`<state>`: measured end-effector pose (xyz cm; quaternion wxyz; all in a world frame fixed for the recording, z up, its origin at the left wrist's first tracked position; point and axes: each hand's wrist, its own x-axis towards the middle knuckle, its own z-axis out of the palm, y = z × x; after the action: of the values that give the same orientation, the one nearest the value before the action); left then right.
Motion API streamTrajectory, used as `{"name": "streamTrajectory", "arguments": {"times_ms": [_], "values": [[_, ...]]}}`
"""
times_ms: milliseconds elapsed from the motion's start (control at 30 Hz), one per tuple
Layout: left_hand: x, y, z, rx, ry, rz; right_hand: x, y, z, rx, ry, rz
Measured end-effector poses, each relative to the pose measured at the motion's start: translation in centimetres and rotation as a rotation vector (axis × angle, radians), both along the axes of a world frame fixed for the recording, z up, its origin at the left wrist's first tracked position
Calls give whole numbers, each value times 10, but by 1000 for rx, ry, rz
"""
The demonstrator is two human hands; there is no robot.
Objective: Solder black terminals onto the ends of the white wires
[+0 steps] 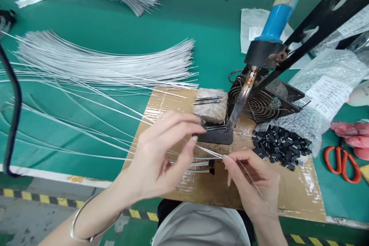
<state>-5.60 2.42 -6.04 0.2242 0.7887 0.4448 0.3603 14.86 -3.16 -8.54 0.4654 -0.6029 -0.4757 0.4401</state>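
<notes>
My right hand [253, 180] is closed, with thumb and forefinger pinching the ends of thin white wires [209, 151]. A fine silvery strand [255, 185], like solder wire, runs from that pinch back over the palm. My left hand [168, 153] reaches over the wires, its fingers half bent and a small gap between thumb and forefinger; no held thing shows there. Its fingertips are beside a black holder [219, 137] with dark pins, under the tip of a blue-handled soldering iron [240, 100]. Below, short white wires end in a black connector [211, 168].
A stained block [210, 109] bearing dark pins stands behind the holder, beside a black fan [259, 102]. Small black connectors [281, 146] are heaped right, near orange-handled scissors [343, 164]. White wire bundles [115, 63] lie left. The iron's metal arm [319, 27] slants overhead.
</notes>
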Motion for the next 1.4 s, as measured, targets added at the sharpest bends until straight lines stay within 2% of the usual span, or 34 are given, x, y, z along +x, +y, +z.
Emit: {"name": "streamTrajectory", "arguments": {"times_ms": [67,167,300,433,533,733,967,1133,1200,1300,1400], "values": [[5,-7,-2,24,24,-86,0,-1,0,13,6,10],[14,-12,-4,-70,31,-162,-1,-1,1,5,14,15],[18,-11,-4,-313,-19,-173,-2,-2,2,-46,63,-27],[18,-8,-2,-597,-186,-170,-2,-4,0,-27,111,-40],[20,-5,-1,-695,-295,-138,-2,-5,-4,4,135,-8],[22,-4,-1,-752,-321,-125,-3,-5,-6,-37,147,-12],[25,-7,-4,-727,-335,-93,-4,-4,-4,-51,165,20],[28,-10,-5,-699,-401,-42,-4,-2,-6,-86,296,-76],[28,-9,-5,-680,-400,-6,2,1,-9,-36,367,-99],[26,-7,-3,-671,-393,28,13,3,-15,56,467,-17],[26,-6,-2,-661,-399,33,17,2,-18,42,470,3]]}}
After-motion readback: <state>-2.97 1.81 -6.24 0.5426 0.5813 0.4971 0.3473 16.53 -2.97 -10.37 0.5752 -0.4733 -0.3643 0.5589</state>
